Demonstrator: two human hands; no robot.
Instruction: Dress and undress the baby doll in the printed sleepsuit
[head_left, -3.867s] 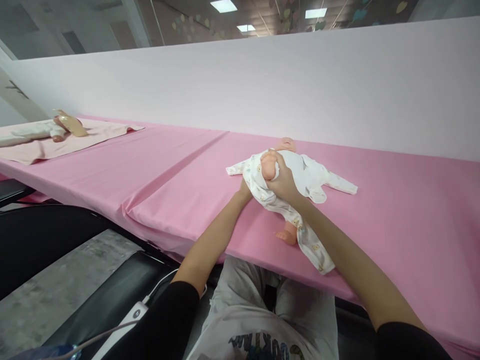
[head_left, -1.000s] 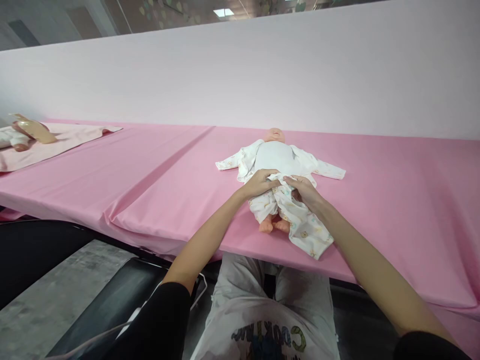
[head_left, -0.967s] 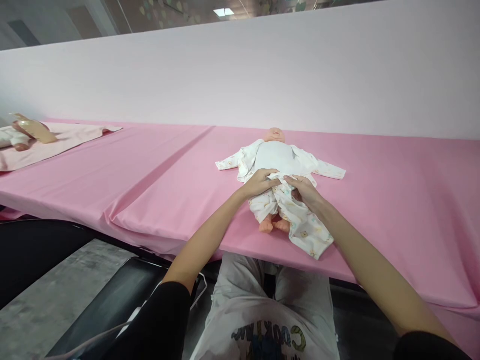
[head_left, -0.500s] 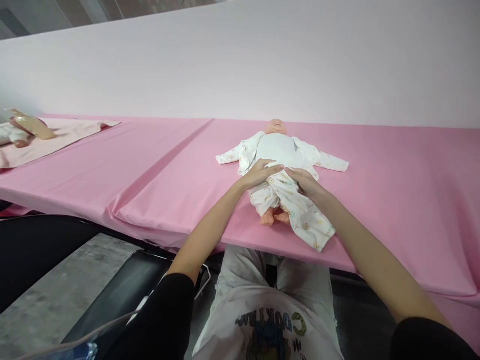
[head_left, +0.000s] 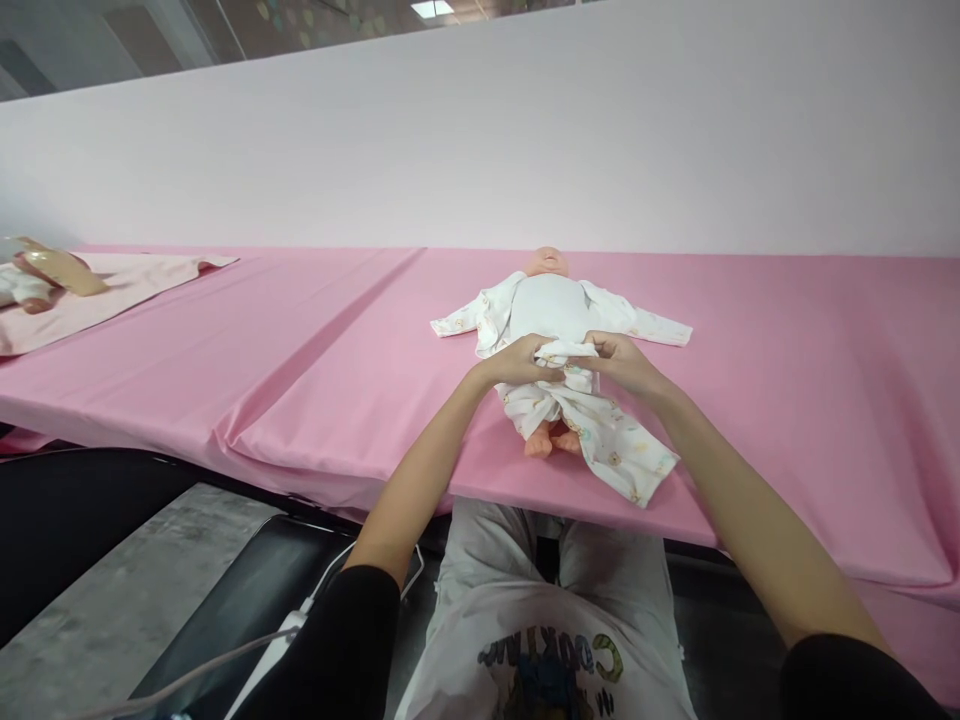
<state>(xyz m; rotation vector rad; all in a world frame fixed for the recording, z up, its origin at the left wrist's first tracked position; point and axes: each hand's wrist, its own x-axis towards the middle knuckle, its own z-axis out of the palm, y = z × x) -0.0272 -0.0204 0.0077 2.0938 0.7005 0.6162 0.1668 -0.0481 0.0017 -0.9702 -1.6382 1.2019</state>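
White patterned pants [head_left: 619, 450] bunched over the lower body of the doll [head_left: 550, 305], waistband pinched between both hands. Left hand [head_left: 525, 362] grips the waistband's left side, fingers curled in; right hand [head_left: 621, 362] pinches the right side, thumb and fingers closed on cloth. Grips sit just below the doll's belly, close together, gathered fabric between them. One pant leg lies around the doll's legs, feet poking out; the other slants toward the near edge, right of the doll's feet (looks empty). Doll lies on its back on the pink sheet [head_left: 337, 350], head toward the white wall [head_left: 480, 150]. Patterned jacket [head_left: 489, 315] spread open, sleeves out either side. Well left of the doll: pale pink towel [head_left: 161, 278] with a tilted bottle [head_left: 71, 272] and second doll [head_left: 28, 290] (partly cut off).
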